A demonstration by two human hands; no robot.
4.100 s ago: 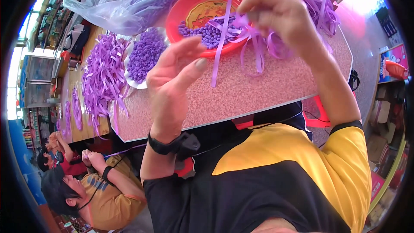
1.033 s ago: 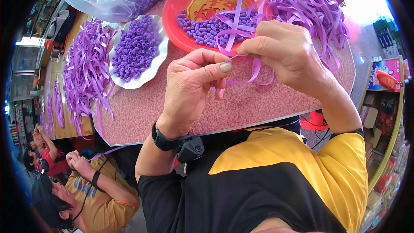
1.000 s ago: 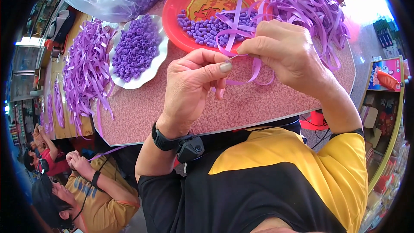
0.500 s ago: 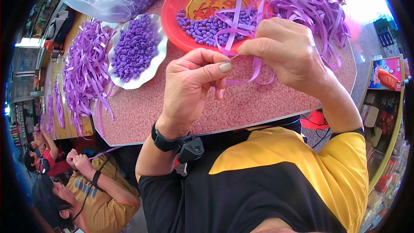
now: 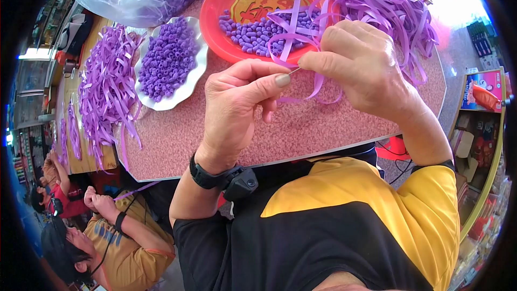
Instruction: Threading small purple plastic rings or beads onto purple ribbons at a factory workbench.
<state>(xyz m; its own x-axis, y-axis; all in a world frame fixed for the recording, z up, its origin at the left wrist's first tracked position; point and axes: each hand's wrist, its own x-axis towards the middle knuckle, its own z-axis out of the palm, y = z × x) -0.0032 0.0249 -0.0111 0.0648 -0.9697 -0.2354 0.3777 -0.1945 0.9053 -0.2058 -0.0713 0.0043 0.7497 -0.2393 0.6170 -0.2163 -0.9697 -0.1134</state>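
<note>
My left hand (image 5: 237, 97) is closed in a pinch, thumb against forefinger. Between it and my right hand (image 5: 366, 64) runs a short, thin, needle-like piece (image 5: 294, 71). The right hand's thumb and forefinger pinch its far end, the other fingers curled. A loose purple ribbon (image 5: 319, 83) loops behind and below the fingers; whether it joins the thin piece is hard to see. Just beyond, a red plate (image 5: 211, 27) holds purple beads (image 5: 258, 35), with ribbon lying over its right side.
A scalloped white dish (image 5: 200, 70) heaped with purple beads (image 5: 167, 62) stands left on the pink table (image 5: 301, 129). Ribbon bundles lie at far left (image 5: 107, 86) and far right (image 5: 371, 0). A clear plastic bag (image 5: 129, 0) is behind. A co-worker (image 5: 124, 242) sits lower left.
Both hands stay close together in a pinch, shifting only slightly. The ribbon loop near the fingers has moved a little. At lower left, the co-worker's hands have shifted slightly.
</note>
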